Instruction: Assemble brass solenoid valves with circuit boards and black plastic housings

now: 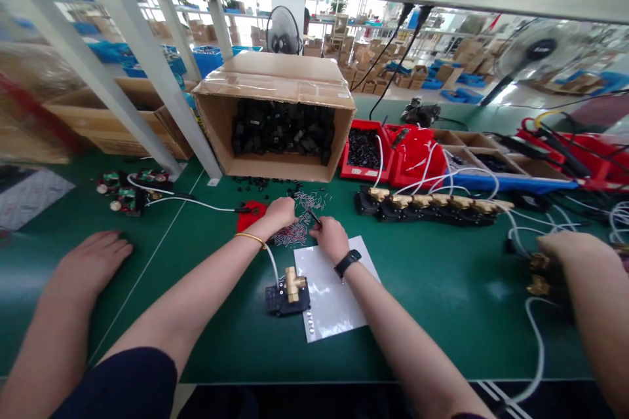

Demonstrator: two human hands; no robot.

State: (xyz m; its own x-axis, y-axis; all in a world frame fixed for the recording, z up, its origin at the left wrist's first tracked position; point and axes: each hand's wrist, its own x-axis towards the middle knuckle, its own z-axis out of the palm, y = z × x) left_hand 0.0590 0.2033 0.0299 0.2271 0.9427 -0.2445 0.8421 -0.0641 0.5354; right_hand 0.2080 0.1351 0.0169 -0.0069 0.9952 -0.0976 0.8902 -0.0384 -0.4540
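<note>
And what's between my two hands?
Head view: loose thin pieces on the green table, plus a dark tool projecting from the right hand toward the left hand.

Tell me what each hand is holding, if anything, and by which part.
The right hand grips a slim dark tool by its near end; whether the left hand holds anything cannot be told.

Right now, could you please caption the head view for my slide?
At a green table, left hand by scattered thin pieces, right hand holding a slim dark tool.
</note>
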